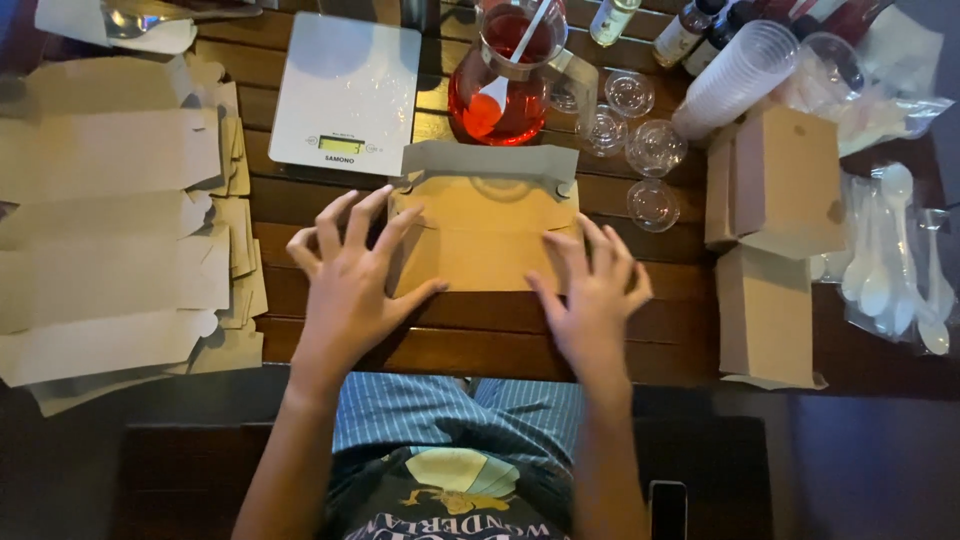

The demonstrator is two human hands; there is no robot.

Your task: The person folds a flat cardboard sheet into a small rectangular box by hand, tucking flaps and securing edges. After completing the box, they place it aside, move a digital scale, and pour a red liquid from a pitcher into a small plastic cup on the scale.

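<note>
The flat brown cardboard box lies long side across the bench, between both hands, left hand and right hand pressing its ends with fingers spread flat, grasping nothing.

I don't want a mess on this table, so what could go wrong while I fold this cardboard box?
The glass pitcher of red liquid stands just behind the cardboard box; pushing the box forward with the left hand and right hand might tip it. A spill could reach the kitchen scale and the flat cardboard stack.
</note>
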